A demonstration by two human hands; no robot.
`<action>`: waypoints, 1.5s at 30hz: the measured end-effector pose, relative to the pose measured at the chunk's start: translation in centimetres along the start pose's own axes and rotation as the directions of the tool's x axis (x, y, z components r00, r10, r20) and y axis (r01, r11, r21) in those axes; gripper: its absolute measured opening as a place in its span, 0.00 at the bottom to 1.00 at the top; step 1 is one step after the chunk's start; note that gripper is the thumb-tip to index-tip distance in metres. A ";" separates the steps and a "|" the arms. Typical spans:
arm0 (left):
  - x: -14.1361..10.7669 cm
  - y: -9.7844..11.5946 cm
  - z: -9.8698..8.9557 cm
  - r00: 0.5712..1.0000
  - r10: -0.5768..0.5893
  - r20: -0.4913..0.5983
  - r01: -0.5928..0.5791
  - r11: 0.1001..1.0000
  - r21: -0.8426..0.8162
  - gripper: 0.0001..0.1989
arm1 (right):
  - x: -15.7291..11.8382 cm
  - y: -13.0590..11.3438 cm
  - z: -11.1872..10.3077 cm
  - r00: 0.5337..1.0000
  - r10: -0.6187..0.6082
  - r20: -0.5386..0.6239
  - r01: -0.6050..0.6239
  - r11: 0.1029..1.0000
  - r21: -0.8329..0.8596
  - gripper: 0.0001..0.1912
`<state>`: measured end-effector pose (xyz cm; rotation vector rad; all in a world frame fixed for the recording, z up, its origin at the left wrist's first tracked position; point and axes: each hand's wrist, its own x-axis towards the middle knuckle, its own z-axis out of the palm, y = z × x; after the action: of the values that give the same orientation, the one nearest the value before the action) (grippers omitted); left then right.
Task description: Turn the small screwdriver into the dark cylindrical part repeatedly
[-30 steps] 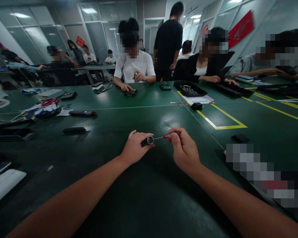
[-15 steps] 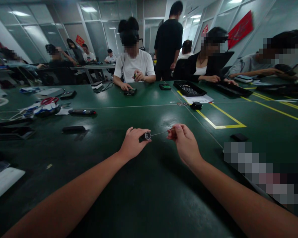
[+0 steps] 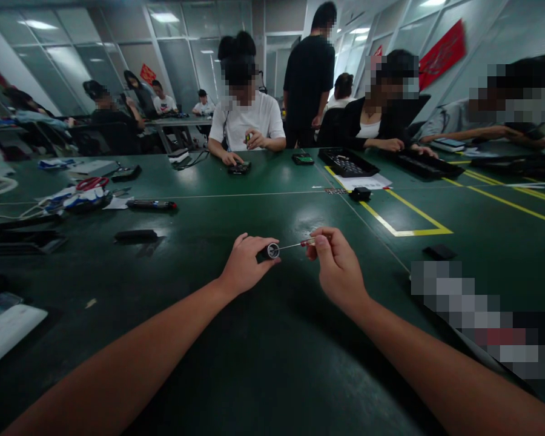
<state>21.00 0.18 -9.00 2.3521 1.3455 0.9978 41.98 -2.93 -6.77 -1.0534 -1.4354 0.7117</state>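
By the left fingers [image 3: 257, 243], a dark cylinder [image 3: 273, 251] is being gripped; by the right fingers [image 3: 326, 232], a slim screwdriver [image 3: 309, 241] is being pinched, its shaft being pointed at the cylinder's ringed end. Both are being held above the surface [image 3: 236, 345].

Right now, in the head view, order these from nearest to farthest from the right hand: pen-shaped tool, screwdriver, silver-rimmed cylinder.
1. Screwdriver: held in the right hand.
2. Silver-rimmed cylinder: to its left, held by the left hand.
3. Pen-shaped tool: farther left, on the table.
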 end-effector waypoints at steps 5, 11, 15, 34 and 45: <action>0.0 0.0 0.1 0.999 0.049 0.006 -0.048 0.997 -0.056 0.16 | -0.4 -0.7 -0.2 0.998 -0.037 0.042 0.040 0.998 -0.056 0.16; -0.3 -0.5 0.4 0.999 0.040 -0.016 -0.041 0.997 -0.069 0.16 | -0.7 -0.5 -0.1 0.998 -0.059 0.001 0.059 0.994 -0.087 0.12; -0.3 -0.4 0.4 0.999 0.041 -0.019 -0.042 0.997 -0.069 0.17 | -0.7 -0.7 0.2 0.997 -0.080 0.009 0.080 0.989 -0.124 0.11; 0.2 -0.6 0.1 0.999 0.041 -0.012 -0.041 0.999 -0.023 0.17 | 1.0 1.4 0.3 0.989 0.130 -0.067 -0.118 0.980 0.158 0.14; 0.0 -0.2 0.3 0.997 0.075 -0.031 -0.076 0.996 -0.047 0.17 | -0.1 0.2 -0.1 0.996 -0.067 0.066 0.070 0.997 -0.039 0.11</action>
<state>21.04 0.32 -9.33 2.3771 1.2364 1.0781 42.13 -2.98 -6.98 -1.0162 -1.5401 0.6741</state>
